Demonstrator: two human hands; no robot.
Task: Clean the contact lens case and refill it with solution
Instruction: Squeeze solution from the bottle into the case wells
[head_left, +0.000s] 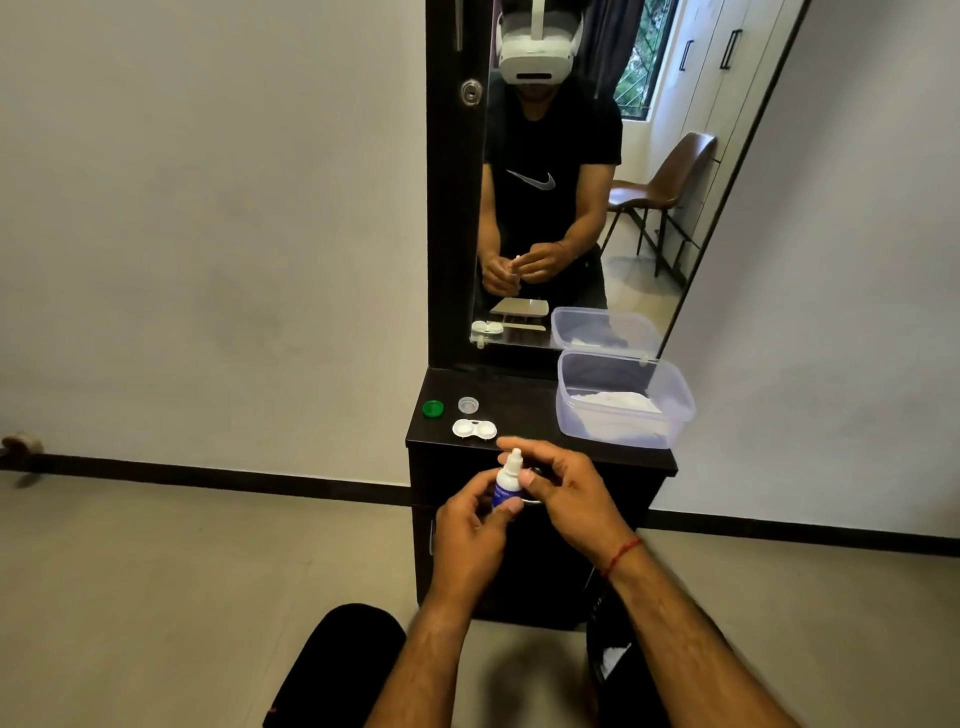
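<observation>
Pale walls and a beige floor frame a narrow black worktop (524, 395) with a tall mirror (571, 208) standing behind it. Just in front of its near edge, the left hand (470, 525) is wrapped around the lower body of a small white solution bottle (505, 483) with a blue label, holding it upright, thumb pressed on the label. The right hand (563, 488) reaches in from the right, fingers curled near the bottle's nozzle and its thumb against the bottle's side; whether it holds a cap cannot be told. A red thread (621, 557) circles the right wrist.

Beyond the hands, the white contact lens case (474, 428) lies open near the front edge of the worktop, both wells uncovered. Behind it sit its two caps, well apart from the hands: a green cap (432, 408) to the left and a clear cap (468, 404) beside it. On the right side of the worktop stands a clear plastic container (675, 410) with white tissue (618, 402) inside. In the mirror a brown chair (670, 182) is reflected.
</observation>
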